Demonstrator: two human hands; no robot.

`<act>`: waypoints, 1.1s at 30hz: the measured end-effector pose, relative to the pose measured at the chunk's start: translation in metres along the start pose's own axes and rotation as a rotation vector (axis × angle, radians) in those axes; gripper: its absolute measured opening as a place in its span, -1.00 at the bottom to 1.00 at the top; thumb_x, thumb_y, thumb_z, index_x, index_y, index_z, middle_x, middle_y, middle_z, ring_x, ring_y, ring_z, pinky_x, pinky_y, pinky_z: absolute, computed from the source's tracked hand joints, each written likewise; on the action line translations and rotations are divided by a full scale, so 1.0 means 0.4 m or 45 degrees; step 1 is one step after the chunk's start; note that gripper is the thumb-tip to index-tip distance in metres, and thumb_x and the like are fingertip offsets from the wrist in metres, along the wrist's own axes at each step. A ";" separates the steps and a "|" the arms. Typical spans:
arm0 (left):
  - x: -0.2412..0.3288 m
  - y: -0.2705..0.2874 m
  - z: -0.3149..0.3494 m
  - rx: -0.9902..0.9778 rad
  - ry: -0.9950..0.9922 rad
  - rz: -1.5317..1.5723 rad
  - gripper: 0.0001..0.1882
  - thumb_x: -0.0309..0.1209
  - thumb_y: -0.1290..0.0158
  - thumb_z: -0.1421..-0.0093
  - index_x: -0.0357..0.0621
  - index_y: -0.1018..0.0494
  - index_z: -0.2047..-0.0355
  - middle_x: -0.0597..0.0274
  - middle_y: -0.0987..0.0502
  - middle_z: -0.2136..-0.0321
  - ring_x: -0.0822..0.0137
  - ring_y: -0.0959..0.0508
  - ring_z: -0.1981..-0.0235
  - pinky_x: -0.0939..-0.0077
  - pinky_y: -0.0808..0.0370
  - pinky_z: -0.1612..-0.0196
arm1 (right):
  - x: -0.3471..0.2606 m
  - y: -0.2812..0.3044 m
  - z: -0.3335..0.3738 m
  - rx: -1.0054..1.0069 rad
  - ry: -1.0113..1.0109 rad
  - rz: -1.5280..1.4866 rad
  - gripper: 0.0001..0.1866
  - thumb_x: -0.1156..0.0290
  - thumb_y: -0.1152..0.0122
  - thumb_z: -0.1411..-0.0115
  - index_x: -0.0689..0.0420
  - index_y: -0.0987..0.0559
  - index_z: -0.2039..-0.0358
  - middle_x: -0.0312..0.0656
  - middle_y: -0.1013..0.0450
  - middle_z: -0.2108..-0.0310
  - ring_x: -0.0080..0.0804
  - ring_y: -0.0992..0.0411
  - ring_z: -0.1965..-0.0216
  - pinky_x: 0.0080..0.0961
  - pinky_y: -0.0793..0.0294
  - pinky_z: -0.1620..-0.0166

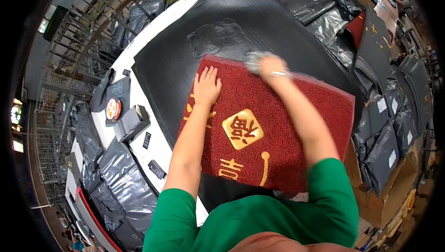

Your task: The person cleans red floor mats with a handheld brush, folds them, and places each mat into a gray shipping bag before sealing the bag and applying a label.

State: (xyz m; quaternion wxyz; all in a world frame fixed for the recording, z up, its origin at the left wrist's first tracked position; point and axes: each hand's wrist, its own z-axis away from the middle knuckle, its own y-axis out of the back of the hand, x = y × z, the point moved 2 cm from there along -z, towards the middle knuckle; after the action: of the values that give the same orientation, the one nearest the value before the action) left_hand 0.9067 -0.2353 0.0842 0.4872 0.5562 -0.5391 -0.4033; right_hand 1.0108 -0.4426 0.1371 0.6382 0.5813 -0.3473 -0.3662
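A dark red looped doormat [282,122] with gold lettering and a gold diamond patch [242,129] lies in front of me. Beneath it, a large black rubber sheet [287,29] with an embossed outline reaches away to the far side. My left hand [207,85] rests flat on the mat near its far left corner, fingers stretched out. At the mat's far edge, my right hand [272,66], blurred by motion, is closed on a crumpled grey cloth [254,61]. The cloth touches the mat's edge and the black sheet.
On the white table [134,62] at left are a stack of dark cards [132,123], a round red and white item [113,109] and small black tags [156,169]. Plastic-wrapped packages [125,173] lie at lower left. A cardboard box [387,201] with wrapped packages and folded mats [373,43] stand right.
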 end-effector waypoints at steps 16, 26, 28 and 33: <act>0.022 0.025 -0.013 0.031 -0.031 0.016 -0.58 -0.28 0.15 -0.13 -0.02 -0.29 -0.02 0.31 -0.33 -0.04 0.32 -0.22 -0.13 0.28 -0.02 -0.17 | -0.200 -0.036 -0.076 0.256 0.325 -0.326 -0.79 0.36 0.01 0.00 0.12 -0.59 0.46 -0.06 -0.49 0.34 -0.23 -0.47 0.29 -0.32 -0.46 0.25; 0.040 0.016 -0.013 -0.091 -0.050 -0.136 -0.57 -0.28 0.22 -0.16 0.00 -0.25 -0.06 0.28 -0.28 -0.08 0.31 -0.21 -0.14 0.20 -0.01 -0.18 | 0.761 -0.073 0.607 0.074 -0.764 0.148 -0.82 0.50 0.03 0.02 0.11 -0.56 0.44 -0.12 -0.46 0.44 -0.21 -0.44 0.26 -0.31 -0.48 0.28; 0.065 0.048 -0.048 -0.307 0.018 -0.428 -0.55 -0.31 0.21 -0.14 -0.02 -0.24 -0.06 0.22 -0.29 -0.07 0.30 -0.24 -0.12 0.19 -0.02 -0.17 | 0.855 -0.056 0.614 0.081 -0.901 0.148 -0.79 0.48 0.08 -0.01 0.13 -0.58 0.48 -0.02 -0.47 0.36 -0.13 -0.45 0.28 -0.27 -0.48 0.28; 0.667 0.182 -0.061 -0.091 -0.600 0.407 -0.73 -0.47 0.07 0.02 -0.18 -0.45 0.27 -0.03 -0.50 0.34 0.06 -0.50 0.30 0.25 -0.43 0.23 | 0.812 -0.098 0.488 0.166 -1.022 -0.523 -0.72 0.38 0.12 -0.02 0.17 -0.55 0.35 0.02 -0.43 0.22 -0.11 -0.42 0.17 -0.27 -0.37 0.06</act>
State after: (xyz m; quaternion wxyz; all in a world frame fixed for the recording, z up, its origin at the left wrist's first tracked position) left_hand 0.9405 -0.4936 0.1806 0.4253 0.3376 -0.7037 -0.4582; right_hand 0.9980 -0.8232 0.1198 0.3294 0.4892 -0.4669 -0.6589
